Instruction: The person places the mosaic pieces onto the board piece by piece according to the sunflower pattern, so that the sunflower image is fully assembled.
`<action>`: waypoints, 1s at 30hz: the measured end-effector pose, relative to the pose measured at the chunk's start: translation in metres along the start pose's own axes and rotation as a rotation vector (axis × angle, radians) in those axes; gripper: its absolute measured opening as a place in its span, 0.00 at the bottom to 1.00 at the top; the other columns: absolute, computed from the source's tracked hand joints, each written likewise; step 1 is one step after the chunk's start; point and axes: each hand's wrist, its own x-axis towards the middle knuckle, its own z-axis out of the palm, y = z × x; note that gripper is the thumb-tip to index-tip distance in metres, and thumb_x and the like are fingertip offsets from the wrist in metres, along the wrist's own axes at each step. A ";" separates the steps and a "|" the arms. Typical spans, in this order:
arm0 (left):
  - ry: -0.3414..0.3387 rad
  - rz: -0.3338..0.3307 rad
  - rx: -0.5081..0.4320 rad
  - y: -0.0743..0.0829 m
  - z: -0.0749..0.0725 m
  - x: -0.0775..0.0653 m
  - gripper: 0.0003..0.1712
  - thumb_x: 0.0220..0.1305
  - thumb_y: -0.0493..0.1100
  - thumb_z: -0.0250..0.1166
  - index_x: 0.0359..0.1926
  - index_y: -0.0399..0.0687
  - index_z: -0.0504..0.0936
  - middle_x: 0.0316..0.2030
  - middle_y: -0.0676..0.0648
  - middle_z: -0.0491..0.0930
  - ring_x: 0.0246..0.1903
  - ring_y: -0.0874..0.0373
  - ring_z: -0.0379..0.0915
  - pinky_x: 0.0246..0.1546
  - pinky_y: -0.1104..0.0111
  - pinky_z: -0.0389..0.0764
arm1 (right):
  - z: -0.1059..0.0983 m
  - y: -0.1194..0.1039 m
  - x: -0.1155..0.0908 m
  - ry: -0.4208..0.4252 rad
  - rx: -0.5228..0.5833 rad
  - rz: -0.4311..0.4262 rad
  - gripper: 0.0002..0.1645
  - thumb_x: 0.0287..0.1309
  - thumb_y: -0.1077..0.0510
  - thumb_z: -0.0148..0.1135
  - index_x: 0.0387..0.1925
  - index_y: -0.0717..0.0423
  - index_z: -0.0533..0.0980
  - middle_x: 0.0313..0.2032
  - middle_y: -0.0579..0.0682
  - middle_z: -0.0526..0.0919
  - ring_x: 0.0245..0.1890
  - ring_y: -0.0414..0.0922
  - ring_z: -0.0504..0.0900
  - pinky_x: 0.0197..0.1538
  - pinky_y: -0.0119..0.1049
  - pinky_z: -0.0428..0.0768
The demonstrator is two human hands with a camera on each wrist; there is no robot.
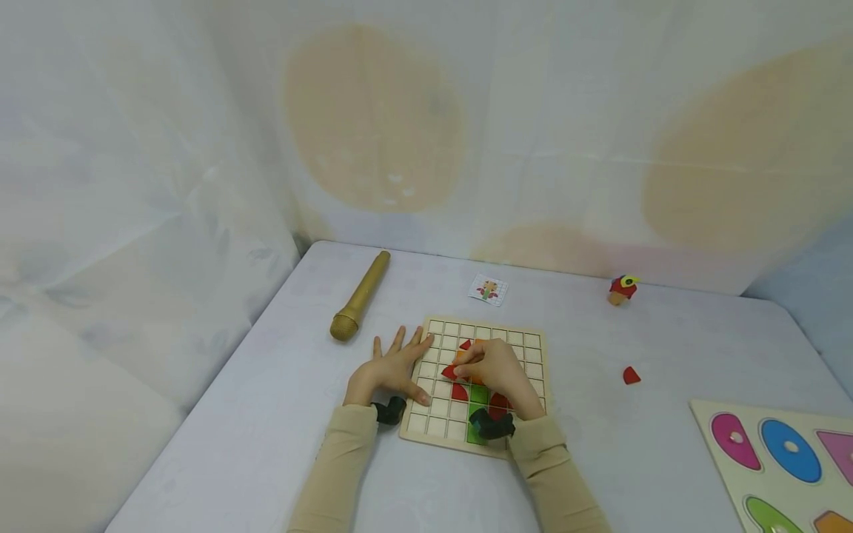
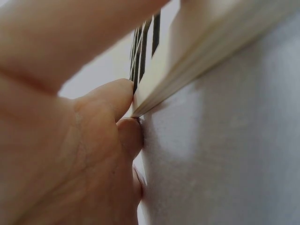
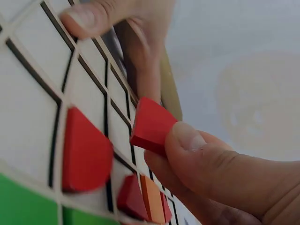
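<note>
A square wooden grid board (image 1: 436, 427) lies in the middle of the table. My left hand (image 1: 389, 370) spreads its straight fingers along the board's left side, the thumb on the grid and fingertips at the edge. Over the board, my right hand (image 1: 496, 370) pinches a red quarter-circle piece (image 3: 152, 124) between thumb and fingers, raised off the grid. Another red quarter-circle piece (image 3: 84, 152) sits on the grid below it. Green squares (image 1: 478, 394), a small red triangular piece (image 1: 465, 344) and orange pieces (image 3: 153, 199) are also on the board, partly covered by my right hand and wrist.
A gold toy microphone (image 1: 363, 296) lies at the back left. Behind the board is a small pattern card (image 1: 489, 290). To the right are a parrot figure (image 1: 623, 290), a loose red piece (image 1: 631, 375) and a knobbed shape puzzle (image 1: 766, 487) at the front corner.
</note>
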 end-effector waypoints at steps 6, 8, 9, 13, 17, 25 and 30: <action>0.002 0.002 -0.007 0.001 0.000 0.000 0.68 0.40 0.57 0.79 0.77 0.55 0.46 0.78 0.46 0.33 0.76 0.42 0.18 0.66 0.34 0.18 | 0.012 -0.006 -0.002 -0.054 -0.052 -0.040 0.03 0.47 0.61 0.74 0.23 0.51 0.86 0.28 0.43 0.87 0.29 0.38 0.78 0.31 0.29 0.74; 0.001 0.003 -0.001 0.001 0.000 0.000 0.68 0.40 0.57 0.79 0.77 0.56 0.46 0.78 0.46 0.33 0.76 0.42 0.18 0.66 0.33 0.18 | 0.015 -0.006 -0.002 -0.061 -0.085 -0.042 0.04 0.47 0.60 0.74 0.22 0.50 0.86 0.26 0.42 0.87 0.28 0.38 0.77 0.32 0.30 0.73; 0.001 0.003 0.003 0.001 0.000 0.000 0.68 0.40 0.57 0.79 0.77 0.56 0.46 0.78 0.46 0.33 0.76 0.42 0.18 0.65 0.33 0.18 | 0.016 -0.006 -0.002 -0.063 -0.090 -0.043 0.04 0.47 0.61 0.74 0.22 0.50 0.85 0.26 0.42 0.86 0.28 0.38 0.77 0.32 0.30 0.74; 0.002 0.004 0.013 0.002 0.000 0.000 0.69 0.41 0.57 0.79 0.77 0.56 0.45 0.78 0.46 0.33 0.76 0.41 0.18 0.65 0.33 0.19 | 0.017 -0.006 -0.002 -0.066 -0.109 -0.051 0.05 0.47 0.62 0.74 0.22 0.50 0.84 0.26 0.43 0.86 0.31 0.38 0.78 0.34 0.31 0.75; 0.006 0.002 0.013 0.001 0.001 0.001 0.69 0.40 0.57 0.79 0.77 0.56 0.46 0.78 0.45 0.33 0.76 0.41 0.18 0.65 0.33 0.19 | 0.017 -0.007 -0.002 -0.081 -0.116 -0.060 0.05 0.47 0.64 0.73 0.23 0.52 0.85 0.26 0.43 0.85 0.31 0.39 0.77 0.35 0.32 0.76; 0.007 -0.005 0.004 0.002 0.000 0.000 0.69 0.40 0.57 0.79 0.77 0.56 0.46 0.78 0.46 0.33 0.76 0.41 0.18 0.66 0.33 0.19 | 0.019 -0.010 -0.004 -0.112 -0.192 -0.072 0.05 0.48 0.64 0.72 0.23 0.51 0.85 0.25 0.43 0.84 0.27 0.40 0.74 0.31 0.30 0.72; 0.004 -0.007 0.018 0.002 -0.001 -0.001 0.69 0.40 0.57 0.79 0.77 0.56 0.46 0.78 0.46 0.33 0.76 0.41 0.18 0.65 0.33 0.19 | 0.019 -0.011 -0.006 -0.120 -0.194 -0.065 0.06 0.48 0.64 0.72 0.22 0.50 0.85 0.25 0.44 0.84 0.26 0.40 0.72 0.28 0.30 0.70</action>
